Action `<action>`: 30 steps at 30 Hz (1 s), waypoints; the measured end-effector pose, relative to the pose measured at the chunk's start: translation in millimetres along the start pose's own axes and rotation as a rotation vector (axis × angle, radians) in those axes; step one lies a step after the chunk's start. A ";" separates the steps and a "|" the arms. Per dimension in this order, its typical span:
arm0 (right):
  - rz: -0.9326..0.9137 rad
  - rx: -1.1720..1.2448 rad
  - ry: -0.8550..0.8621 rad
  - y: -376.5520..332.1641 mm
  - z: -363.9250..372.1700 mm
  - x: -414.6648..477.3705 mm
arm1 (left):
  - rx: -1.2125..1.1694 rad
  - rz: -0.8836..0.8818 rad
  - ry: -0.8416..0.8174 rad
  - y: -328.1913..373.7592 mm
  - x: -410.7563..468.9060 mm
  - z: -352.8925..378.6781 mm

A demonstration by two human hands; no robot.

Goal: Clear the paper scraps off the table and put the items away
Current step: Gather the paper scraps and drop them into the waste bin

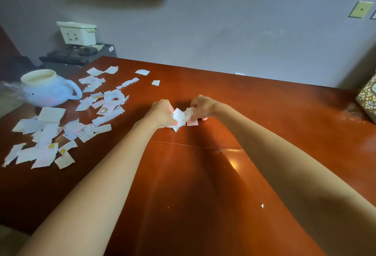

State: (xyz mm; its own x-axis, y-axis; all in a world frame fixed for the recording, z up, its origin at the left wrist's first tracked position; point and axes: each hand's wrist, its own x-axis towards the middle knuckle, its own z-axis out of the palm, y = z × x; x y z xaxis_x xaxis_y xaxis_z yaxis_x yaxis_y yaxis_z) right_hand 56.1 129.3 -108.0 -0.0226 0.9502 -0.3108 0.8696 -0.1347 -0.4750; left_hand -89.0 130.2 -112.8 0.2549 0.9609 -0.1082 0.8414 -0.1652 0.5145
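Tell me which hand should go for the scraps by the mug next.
Left, probably: the left hand is nearer the scraps beside the mug; the right hand would need to cross it.

The glossy brown table (264, 97) carries scattered paper scraps (50, 114) and a pale blue mug (46, 90) at left, and a patterned box (368, 101) at right.

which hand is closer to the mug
Left. The left hand grips a wad of scraps at mid-table, right of the mug; the right hand pinches the same wad from its far side, farther still.
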 end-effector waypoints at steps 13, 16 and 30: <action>-0.010 0.234 -0.215 8.1 -11.5 -13.7 | -0.135 0.082 -0.067 3.5 4.2 10.7; -0.027 0.306 -0.252 9.2 -12.8 -21.0 | -0.142 0.088 -0.057 6.8 0.9 11.9; -0.044 0.446 0.159 52.6 -25.5 -107.5 | -0.296 0.237 -0.083 70.5 -41.5 16.3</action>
State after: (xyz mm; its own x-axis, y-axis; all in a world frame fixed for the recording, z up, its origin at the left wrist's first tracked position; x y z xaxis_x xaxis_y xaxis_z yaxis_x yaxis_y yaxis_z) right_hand 116.9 27.3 -78.6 0.0517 0.9843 -0.1686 0.5720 -0.1676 -0.8030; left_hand -32.5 75.1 -85.8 0.4737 0.8805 -0.0189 0.5834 -0.2977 0.7557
